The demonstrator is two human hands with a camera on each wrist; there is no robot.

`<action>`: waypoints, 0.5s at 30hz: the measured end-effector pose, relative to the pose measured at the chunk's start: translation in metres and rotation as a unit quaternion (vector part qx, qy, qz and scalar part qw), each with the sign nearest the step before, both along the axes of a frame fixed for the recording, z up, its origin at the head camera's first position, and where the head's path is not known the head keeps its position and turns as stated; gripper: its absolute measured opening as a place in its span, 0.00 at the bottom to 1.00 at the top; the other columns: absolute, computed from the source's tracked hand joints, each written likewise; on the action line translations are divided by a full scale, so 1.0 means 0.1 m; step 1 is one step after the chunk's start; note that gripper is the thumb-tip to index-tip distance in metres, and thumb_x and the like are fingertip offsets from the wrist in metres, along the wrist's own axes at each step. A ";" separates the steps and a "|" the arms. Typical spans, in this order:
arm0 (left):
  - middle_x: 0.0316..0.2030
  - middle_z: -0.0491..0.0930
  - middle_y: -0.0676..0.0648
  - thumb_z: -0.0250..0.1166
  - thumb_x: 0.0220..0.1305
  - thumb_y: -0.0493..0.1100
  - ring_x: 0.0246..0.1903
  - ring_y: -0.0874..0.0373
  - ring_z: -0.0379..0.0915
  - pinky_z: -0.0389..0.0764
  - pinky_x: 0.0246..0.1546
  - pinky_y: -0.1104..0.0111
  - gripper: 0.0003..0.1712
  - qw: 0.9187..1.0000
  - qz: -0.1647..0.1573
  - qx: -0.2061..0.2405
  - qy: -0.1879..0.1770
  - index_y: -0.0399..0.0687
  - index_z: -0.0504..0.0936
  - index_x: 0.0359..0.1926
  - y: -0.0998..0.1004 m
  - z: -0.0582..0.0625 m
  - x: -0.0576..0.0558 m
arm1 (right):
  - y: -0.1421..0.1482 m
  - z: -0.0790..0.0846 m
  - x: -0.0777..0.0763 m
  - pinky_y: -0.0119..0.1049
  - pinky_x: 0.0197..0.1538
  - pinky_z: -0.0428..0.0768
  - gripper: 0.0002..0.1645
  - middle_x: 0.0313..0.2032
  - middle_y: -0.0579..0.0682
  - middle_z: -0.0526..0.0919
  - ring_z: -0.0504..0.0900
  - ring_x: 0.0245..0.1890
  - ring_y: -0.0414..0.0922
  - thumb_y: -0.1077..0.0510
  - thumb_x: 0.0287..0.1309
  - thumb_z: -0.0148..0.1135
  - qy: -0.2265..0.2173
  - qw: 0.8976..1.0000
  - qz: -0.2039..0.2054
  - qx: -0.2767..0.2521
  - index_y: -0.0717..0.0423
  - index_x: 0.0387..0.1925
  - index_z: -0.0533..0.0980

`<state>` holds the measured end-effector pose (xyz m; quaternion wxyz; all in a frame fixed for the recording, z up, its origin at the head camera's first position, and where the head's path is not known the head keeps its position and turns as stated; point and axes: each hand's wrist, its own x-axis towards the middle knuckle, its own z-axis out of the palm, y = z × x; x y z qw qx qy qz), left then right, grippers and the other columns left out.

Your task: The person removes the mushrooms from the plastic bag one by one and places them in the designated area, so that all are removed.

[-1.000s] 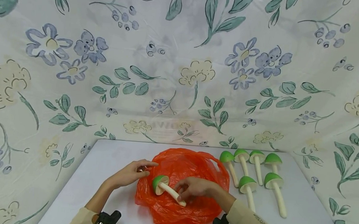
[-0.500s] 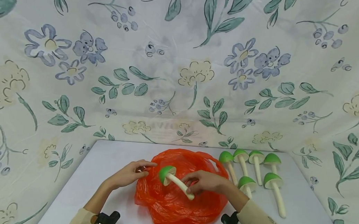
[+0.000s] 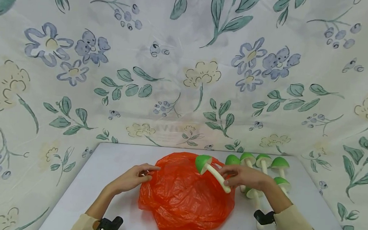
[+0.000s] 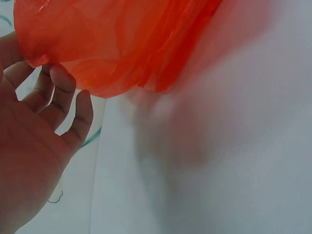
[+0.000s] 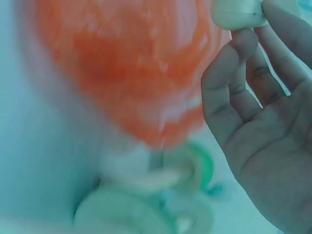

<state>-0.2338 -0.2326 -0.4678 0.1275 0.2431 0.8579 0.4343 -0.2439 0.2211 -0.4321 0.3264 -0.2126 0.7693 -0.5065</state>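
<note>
My right hand (image 3: pixel 243 176) pinches a toy mushroom (image 3: pixel 215 174) by the lower end of its pale stem. The mushroom has a green cap that points up and to the left, and it is held over the right side of a crumpled red plastic bag (image 3: pixel 184 200). In the right wrist view, the pale stem end (image 5: pixel 239 14) shows at the fingertips. At the bag's left edge, my left hand (image 3: pixel 134 177) holds the rim between thumb and fingers. The left wrist view shows the red film (image 4: pixel 112 44) at those fingertips, the other fingers loosely bent.
Several like mushrooms lie on the right of the white table (image 3: pixel 120 157), some in a back row, such as the one with a green cap (image 3: pixel 280 162). My right forearm partly covers the front ones. A flowered cloth (image 3: pixel 172 93) hangs behind the table.
My right hand has lifted the mushroom off the middle of the bag and carried it right and back, toward the other mushrooms. My left hand has stayed at the bag's edge.
</note>
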 end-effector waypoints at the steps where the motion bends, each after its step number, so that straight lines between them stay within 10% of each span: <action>1: 0.56 0.77 0.42 0.59 0.72 0.40 0.48 0.48 0.68 0.72 0.46 0.62 0.23 1.000 -0.001 0.000 0.002 0.47 0.77 0.66 0.00 0.00 -0.01 | 0.09 -0.01 0.01 0.48 0.46 0.81 0.21 0.44 0.55 0.80 0.82 0.39 0.49 0.58 0.65 0.63 0.002 1.000 -0.003 -0.002 0.56 0.59 0.77; 15: 0.58 0.77 0.42 0.59 0.72 0.41 0.49 0.48 0.68 0.73 0.47 0.62 0.23 1.000 -0.003 0.001 0.003 0.48 0.76 0.66 -0.01 -0.02 -0.03 | 1.10 -0.14 0.31 0.38 0.39 0.78 0.28 0.47 0.57 0.81 0.77 0.37 0.45 0.58 0.69 0.59 -0.017 0.998 -0.050 -0.019 0.69 0.65 0.67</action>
